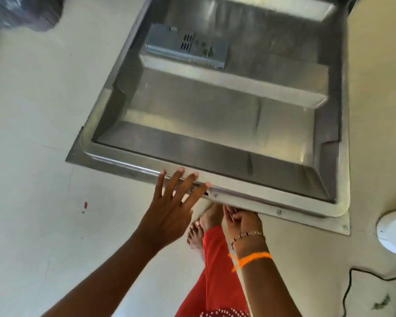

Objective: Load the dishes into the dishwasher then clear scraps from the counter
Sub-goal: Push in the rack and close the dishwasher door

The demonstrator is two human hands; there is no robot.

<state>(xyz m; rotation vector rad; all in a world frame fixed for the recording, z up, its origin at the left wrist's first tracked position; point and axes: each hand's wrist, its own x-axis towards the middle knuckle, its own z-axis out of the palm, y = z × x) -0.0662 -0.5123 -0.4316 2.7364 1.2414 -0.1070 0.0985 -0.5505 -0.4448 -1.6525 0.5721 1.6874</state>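
The dishwasher door point(226, 124) lies dropped open below me, its steel inner face up, with the grey detergent dispenser point(188, 48) near the hinge side. My left hand point(172, 207) has straight, spread fingers whose tips touch the top of the door's front edge. My right hand point(242, 221) curls its fingers under that same front edge, just right of the latch. No dishes are in view.
A pale tiled floor point(44, 133) surrounds the door. A white round object point(394, 232) lies on the floor at the right, with a black cable point(352, 284) below it. A dark bag point(21, 12) sits at top left. My bare foot point(199, 229) and red clothing are under the door's edge.
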